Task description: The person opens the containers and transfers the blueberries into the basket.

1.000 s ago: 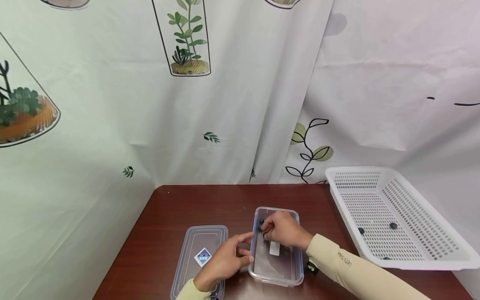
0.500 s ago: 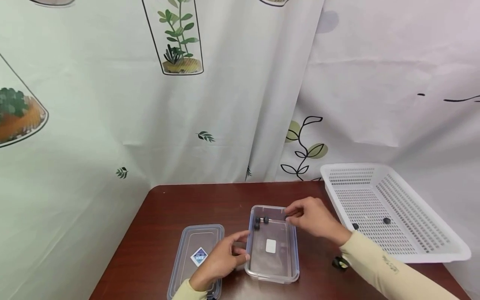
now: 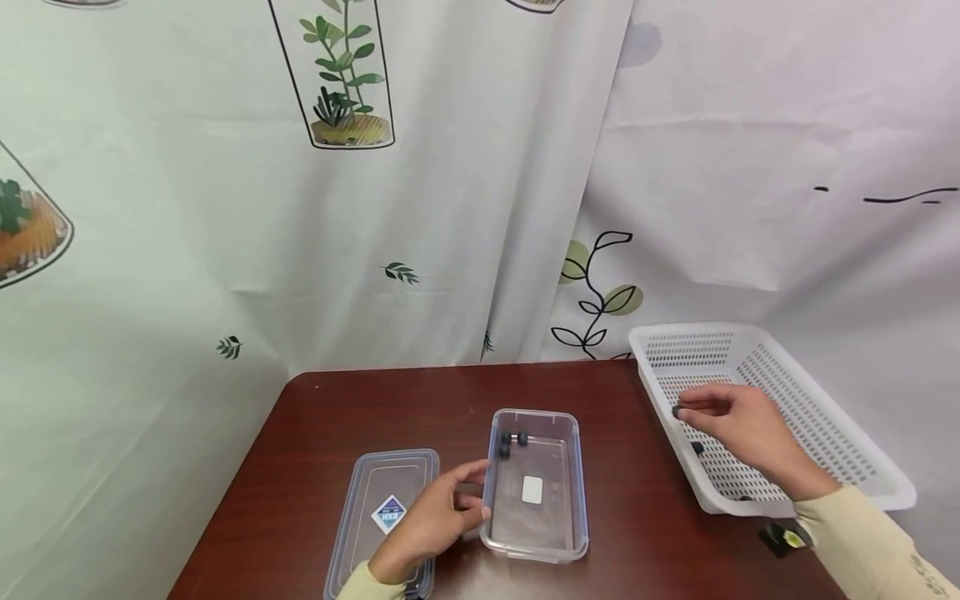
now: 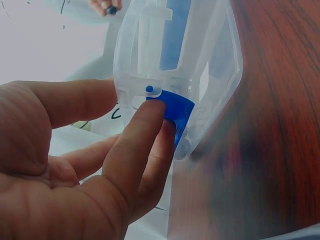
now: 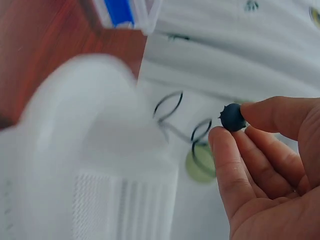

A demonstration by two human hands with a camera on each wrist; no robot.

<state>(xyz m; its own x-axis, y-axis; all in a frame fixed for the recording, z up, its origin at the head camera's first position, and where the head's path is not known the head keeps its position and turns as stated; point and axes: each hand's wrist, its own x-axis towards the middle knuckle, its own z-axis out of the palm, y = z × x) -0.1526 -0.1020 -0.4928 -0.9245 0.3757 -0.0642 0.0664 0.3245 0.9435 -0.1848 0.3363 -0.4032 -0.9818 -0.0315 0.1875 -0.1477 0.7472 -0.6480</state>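
Between thumb and fingertips, my right hand (image 3: 753,425) pinches a blueberry (image 5: 233,117) above the left side of the white slotted basket (image 3: 840,429). The berry's crown shows in the right wrist view. My left hand (image 3: 438,517) touches the left side of a clear plastic food box (image 3: 543,529), thumb and fingers apart. In the left wrist view its fingertips rest at the box's blue clip (image 4: 172,107). Three blueberries (image 3: 522,438) lie in the far left corner of the box. Inside the basket, more blueberries (image 3: 697,447) show below my right hand.
The box's lid (image 3: 397,471), with a blue and white sticker, lies on the red-brown table (image 3: 405,404) left of the box, partly under my left forearm. A white printed curtain (image 3: 450,208) hangs behind the table.
My right hand has left the inside of the box, moved right to the basket and picked up a blueberry. The left hand has stayed at the box's side.
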